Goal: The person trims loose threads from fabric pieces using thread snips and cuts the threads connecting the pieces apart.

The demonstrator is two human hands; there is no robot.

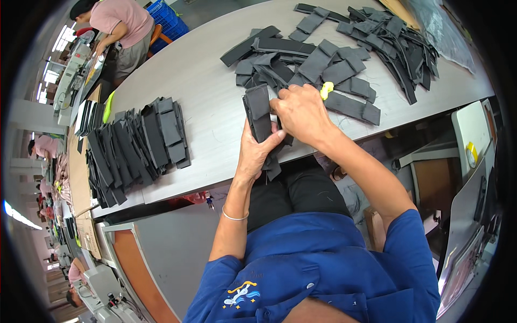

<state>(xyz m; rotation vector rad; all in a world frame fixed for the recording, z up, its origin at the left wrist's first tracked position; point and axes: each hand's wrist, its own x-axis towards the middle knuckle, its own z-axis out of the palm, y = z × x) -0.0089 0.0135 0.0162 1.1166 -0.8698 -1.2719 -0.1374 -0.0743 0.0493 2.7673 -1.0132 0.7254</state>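
Observation:
My left hand [255,152] is wrapped round a small bundle of dark grey fabric strips [258,114], held upright at the table's near edge with my thumb across it. Close against the bundle's right side, my right hand [301,114] has its fingers curled in a pinch; what lies between the fingertips is hidden. A crumpled bright yellow piece [326,90] shows just beyond the knuckles of this hand, and I cannot tell whether it touches them. Behind both hands spreads a loose pile of folded grey strips [323,62].
On the left of the pale table [207,118] stand neat rows of stacked grey strips [137,140]. More tangled strips [398,48] lie at the far right beside a clear plastic bag [439,32]. A person [121,32] works at a sewing machine at the far left, near a blue crate [167,24].

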